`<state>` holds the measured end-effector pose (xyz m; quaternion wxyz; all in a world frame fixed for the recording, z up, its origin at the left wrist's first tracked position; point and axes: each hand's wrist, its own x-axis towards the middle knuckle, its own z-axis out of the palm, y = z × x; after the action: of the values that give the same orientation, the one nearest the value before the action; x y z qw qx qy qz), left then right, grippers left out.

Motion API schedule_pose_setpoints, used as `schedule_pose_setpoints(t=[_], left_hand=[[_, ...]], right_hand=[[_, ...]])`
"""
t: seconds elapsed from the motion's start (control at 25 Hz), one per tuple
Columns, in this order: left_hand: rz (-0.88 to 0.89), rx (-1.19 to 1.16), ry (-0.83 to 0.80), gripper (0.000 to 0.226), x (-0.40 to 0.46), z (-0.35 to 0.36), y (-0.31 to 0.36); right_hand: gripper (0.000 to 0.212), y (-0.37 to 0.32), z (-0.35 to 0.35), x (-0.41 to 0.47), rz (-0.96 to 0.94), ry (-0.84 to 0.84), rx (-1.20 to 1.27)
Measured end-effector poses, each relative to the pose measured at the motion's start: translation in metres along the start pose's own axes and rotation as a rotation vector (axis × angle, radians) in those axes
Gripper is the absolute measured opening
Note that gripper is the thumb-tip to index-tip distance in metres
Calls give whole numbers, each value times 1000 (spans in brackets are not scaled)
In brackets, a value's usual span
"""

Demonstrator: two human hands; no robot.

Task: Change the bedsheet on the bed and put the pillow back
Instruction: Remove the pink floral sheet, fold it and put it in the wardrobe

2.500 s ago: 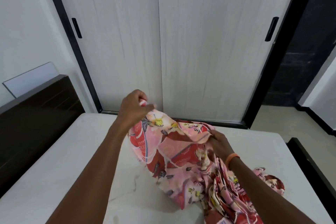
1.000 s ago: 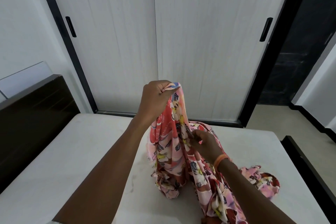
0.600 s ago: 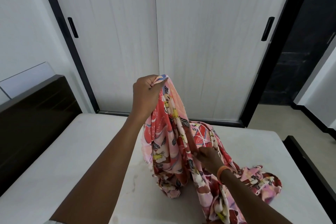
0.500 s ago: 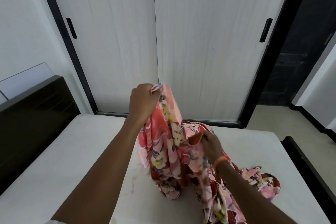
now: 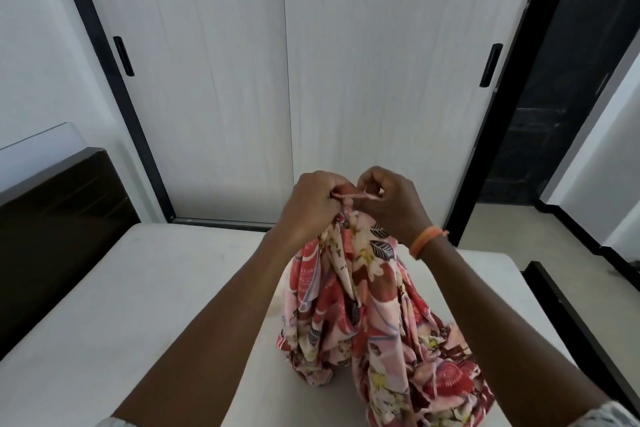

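Note:
A red and pink floral bedsheet point(image 5: 360, 308) hangs bunched above the bare white mattress point(image 5: 138, 305), its lower folds piled on the bed. My left hand point(image 5: 311, 208) grips the sheet's top edge in a fist. Right beside it, my right hand point(image 5: 388, 201), with an orange band at the wrist, pinches the same edge. Both hands are held together at the top of the cloth. No pillow is in view.
A dark wooden headboard point(image 5: 59, 218) stands at the left. White sliding wardrobe doors point(image 5: 284, 80) with black handles fill the wall beyond the bed. The bed's dark frame edge point(image 5: 581, 322) runs along the right, with tiled floor point(image 5: 512, 229) behind it.
My right hand has risen from the middle of the sheet to its top edge, meeting my left hand. The cloth now hangs from both hands together.

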<state>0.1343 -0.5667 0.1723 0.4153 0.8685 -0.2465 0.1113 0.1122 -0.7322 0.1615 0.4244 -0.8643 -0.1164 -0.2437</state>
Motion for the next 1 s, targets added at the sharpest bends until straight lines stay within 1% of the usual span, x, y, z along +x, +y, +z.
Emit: schedule_pose_setpoints(t=[0.04,0.08,0.2,0.24,0.32,0.36,0.44,0.48,0.56,0.64,0.68,0.72,0.76,0.8,0.84,0.88,0.92,0.96,1.0], left_hand=[[11,4,-23,28,-2,0,1],[27,-20,-10,25,-3,0,2],[50,-134,104,18,3,-1,4],[41,-136,140,17,5,-3,4],[27,-111,222,17,10,-9,2],[22,-86,260,17,10,-13,-1],[1,-69,325,16,13,-21,-10],[-16,-75,349,16,14,-24,-16],[-46,-69,377,20,15,-28,-28],[-63,-61,376,23,14,-26,-40],[-77,-40,374,24,12,-23,-43],[-113,1,353,24,12,-19,-47],[-163,73,314,19,13,-15,-51],[-225,158,247,15,12,-12,-54],[-291,227,145,32,9,-10,-53],[-331,226,-7,61,5,-4,-52],[-322,168,-150,89,0,3,-45],[-275,106,-250,105,-6,12,-34],[-203,35,-289,105,-11,21,-21]], right_hand=[[28,14,4,-9,24,5,7],[27,26,10,-17,45,9,1],[36,69,33,-48,191,-6,27],[35,85,41,-59,237,-38,8],[27,110,46,-81,243,-119,-117],[23,120,46,-91,277,-152,-136],[23,130,40,-110,394,-191,-78],[27,130,36,-118,451,-195,-11],[36,131,32,-128,579,-139,240],[42,129,29,-127,741,-87,582],[42,128,27,-124,803,-87,752],[39,124,25,-119,849,-86,867],[38,121,23,-112,863,-89,905],[42,117,22,-104,817,-107,841],[46,112,22,-94,717,-119,728],[42,102,22,-81,608,-104,612],[32,88,20,-65,517,-70,543],[27,73,18,-47,446,-18,477],[25,54,13,-28,377,17,420]])
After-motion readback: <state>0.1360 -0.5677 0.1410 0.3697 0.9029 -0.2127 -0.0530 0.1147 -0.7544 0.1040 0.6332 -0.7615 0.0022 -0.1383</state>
